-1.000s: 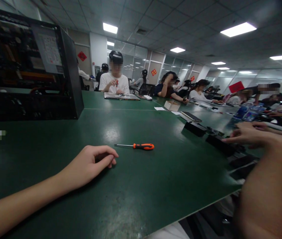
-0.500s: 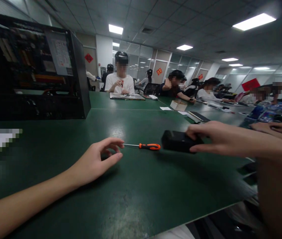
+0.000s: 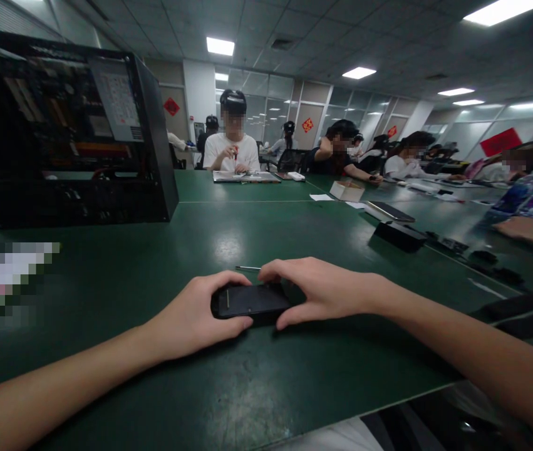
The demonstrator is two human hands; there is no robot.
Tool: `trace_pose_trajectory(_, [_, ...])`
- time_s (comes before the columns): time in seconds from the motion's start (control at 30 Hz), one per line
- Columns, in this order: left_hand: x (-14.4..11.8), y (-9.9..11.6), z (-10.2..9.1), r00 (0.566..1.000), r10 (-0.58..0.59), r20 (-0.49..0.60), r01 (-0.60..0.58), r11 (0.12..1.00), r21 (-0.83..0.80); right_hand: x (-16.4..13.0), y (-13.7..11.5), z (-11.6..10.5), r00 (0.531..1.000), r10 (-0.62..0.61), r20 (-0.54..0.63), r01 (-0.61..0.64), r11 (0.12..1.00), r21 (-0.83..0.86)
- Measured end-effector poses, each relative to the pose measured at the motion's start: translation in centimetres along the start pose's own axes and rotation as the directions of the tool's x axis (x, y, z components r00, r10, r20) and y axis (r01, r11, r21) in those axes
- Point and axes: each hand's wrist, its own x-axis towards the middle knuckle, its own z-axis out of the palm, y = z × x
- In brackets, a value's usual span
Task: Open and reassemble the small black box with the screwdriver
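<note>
A flat black rectangular block (image 3: 257,302), its exact kind unclear, is between my hands just in front of me. My left hand (image 3: 200,310) wraps its left end, thumb along the near side and fingers on the far side. At the right end, my right hand (image 3: 320,291) curves round it with fingertips at the far edge and the thumb near the front edge, leaving a gap at the palm. Behind the block lies a screwdriver; only its thin metal shaft (image 3: 247,268) shows, and the handle is hidden by my right hand and the block.
An open black computer case (image 3: 165,144) stands at the left on the green table (image 3: 228,401). A blurred-out sheet (image 3: 7,275) lies before it. On the right are a black box-shaped part (image 3: 398,236), a small carton (image 3: 347,191) and dark parts. A co-worker (image 3: 232,147) sits opposite.
My right hand has brought the black block left and down, in front of the screwdriver. My left hand has closed round its left end. The view has turned slightly left.
</note>
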Motion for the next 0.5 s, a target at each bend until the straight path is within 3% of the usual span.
trace_pose_trajectory(0.13, [-0.1,-0.5,-0.1,0.999,0.034,0.003,-0.034,0.999,0.022,-0.5,0.5,0.1,1.0,0.001,0.032,-0.003,0.998,0.057])
trace_pose_trajectory(0.27, [-0.6,-1.4,0.1,0.959,0.271,-0.088,-0.259,0.958,0.126,0.1,0.4,1.2,0.999,-0.035,0.001,0.035,0.995,0.098])
trace_pose_trajectory(0.4, [-0.9,-1.9,0.3,0.853,0.495,-0.167,-0.447,0.857,0.256,0.6,-0.1,2.2,0.978,-0.053,-0.204,0.097,0.973,0.21])
trace_pose_trajectory(0.5, [-1.0,-1.8,0.4,0.811,0.534,-0.237,-0.464,0.835,0.294,0.4,-0.8,2.5,0.91,-0.008,-0.415,0.083,0.983,0.164])
